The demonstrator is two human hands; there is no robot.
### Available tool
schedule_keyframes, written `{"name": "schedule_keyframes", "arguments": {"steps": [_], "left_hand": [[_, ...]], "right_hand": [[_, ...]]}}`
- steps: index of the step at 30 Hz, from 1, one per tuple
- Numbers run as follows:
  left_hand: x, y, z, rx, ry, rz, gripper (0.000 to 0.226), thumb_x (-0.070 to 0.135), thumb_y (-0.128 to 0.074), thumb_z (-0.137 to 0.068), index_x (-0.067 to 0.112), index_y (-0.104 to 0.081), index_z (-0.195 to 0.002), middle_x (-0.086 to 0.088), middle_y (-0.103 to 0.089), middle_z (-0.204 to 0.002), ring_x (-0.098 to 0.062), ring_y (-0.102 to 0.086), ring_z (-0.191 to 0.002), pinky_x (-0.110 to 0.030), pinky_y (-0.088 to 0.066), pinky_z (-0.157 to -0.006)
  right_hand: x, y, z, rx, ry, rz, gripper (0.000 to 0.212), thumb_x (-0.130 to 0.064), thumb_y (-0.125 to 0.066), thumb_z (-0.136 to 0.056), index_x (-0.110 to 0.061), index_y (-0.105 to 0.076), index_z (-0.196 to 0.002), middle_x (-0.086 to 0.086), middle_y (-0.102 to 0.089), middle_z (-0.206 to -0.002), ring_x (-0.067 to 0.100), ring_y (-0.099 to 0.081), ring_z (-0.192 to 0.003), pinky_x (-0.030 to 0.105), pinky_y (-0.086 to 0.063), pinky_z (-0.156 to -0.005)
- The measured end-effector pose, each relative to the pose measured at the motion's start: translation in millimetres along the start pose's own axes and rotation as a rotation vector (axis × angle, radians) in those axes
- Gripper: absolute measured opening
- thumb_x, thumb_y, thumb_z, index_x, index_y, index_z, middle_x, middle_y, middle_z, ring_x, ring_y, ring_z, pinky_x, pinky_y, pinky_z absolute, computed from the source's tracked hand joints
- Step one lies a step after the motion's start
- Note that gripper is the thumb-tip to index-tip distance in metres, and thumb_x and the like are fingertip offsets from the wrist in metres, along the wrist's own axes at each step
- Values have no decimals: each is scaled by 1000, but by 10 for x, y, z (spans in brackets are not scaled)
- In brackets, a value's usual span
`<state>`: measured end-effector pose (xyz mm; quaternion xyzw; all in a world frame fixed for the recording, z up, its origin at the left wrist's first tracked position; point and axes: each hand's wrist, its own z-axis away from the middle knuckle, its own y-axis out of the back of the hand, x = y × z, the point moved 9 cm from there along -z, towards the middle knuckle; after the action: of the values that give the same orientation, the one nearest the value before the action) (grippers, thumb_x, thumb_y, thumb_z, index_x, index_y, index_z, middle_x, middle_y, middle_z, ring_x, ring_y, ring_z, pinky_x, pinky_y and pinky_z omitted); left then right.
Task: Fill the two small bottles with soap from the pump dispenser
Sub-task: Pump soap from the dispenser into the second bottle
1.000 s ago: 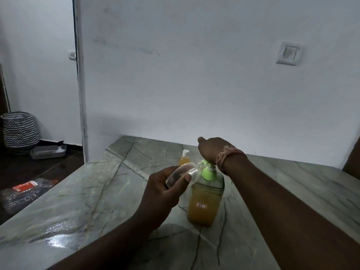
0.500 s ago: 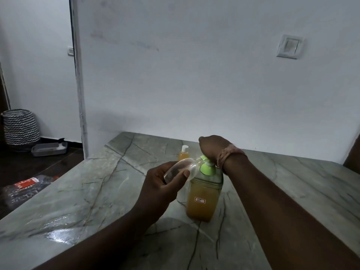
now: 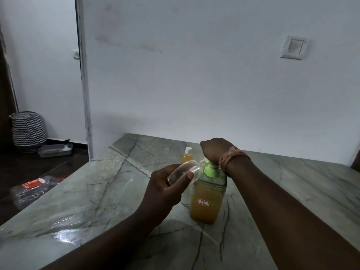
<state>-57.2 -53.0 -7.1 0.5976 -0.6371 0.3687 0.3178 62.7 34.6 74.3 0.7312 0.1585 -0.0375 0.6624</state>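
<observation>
One pump dispenser and two small bottles: the left hand grips the empty bottle; the right hand, closed, presses the pump; the filled bottle stands on the tabletop.

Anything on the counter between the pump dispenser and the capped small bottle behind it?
Head view: the counter between pump dispenser and capped small bottle looks bare; only the tilted clear bottle, held above by the left hand, crosses that stretch.
</observation>
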Motion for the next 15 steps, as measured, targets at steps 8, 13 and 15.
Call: {"name": "schedule_keyframes", "arguments": {"steps": [8, 13, 15], "left_hand": [[-155, 18, -25, -8, 165, 224, 62, 61, -53, -90, 5, -66, -113, -8, -44, -58, -11, -35, -42, -21, -29, -42], [-192, 17, -23, -29, 162, 267, 60, 53, -53, -90, -1, -63, -114, -12, -41, -59, -14, -30, -43, -23, -26, -45], [-159, 12, -13, -40, 132, 257, 50, 52, -55, -84, 9, -70, -105, -17, -38, -65, -15, -30, -45, -25, -25, -45]], "right_hand": [[-91, 120, 113, -10, 75, 20, 34, -22, -33, -105, -9, -63, -96, 21, -59, -113, 34, -55, -109, 32, -41, -84], [-13, 11, 37, -9, 25, -62, 35, -25, -26, -104, -9, -46, -80, 19, -55, -100, 29, -51, -92, 30, -38, -79], [-17, 18, 27, -9, 9, -67, 39, -26, -25, -104, -7, -51, -81, 14, -56, -88, 27, -48, -86, 29, -36, -77]]}}
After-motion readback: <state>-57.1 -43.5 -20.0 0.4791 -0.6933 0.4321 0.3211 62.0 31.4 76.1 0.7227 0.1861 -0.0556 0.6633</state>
